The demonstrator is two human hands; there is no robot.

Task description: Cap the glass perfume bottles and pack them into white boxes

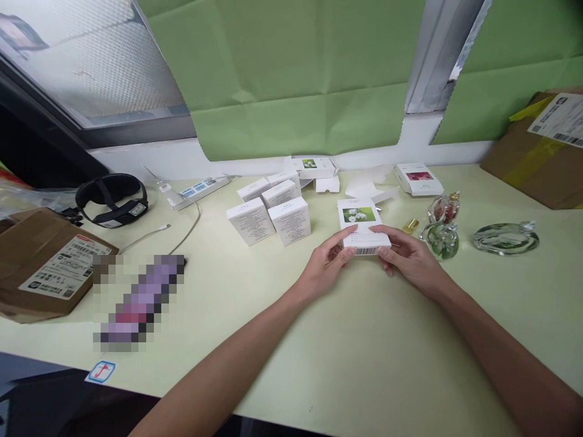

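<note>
Between my two hands is a small white carton (364, 228) with a picture of white flowers, its barcode end facing me. My left hand (328, 258) grips its near left corner, thumb along the end. At the near right corner my right hand (407, 255) holds it the same way, with some fingers hidden underneath. Right of the hands stand glass bottles, one with red inside (444, 209) and one with green inside (439, 240). A gold cap (410, 226) lies beside them. Farther right, a flat oval glass bottle (505, 238) rests on the table.
Several white boxes (291, 220) stand left of the hands. Opened cartons (314, 167) and a pink-pictured box (418, 179) lie behind. A blurred phone-like object (143, 300), a power strip (204, 188), a black headset (112, 200) and a brown parcel (59, 261) occupy the left; a cardboard box (537, 158) sits right.
</note>
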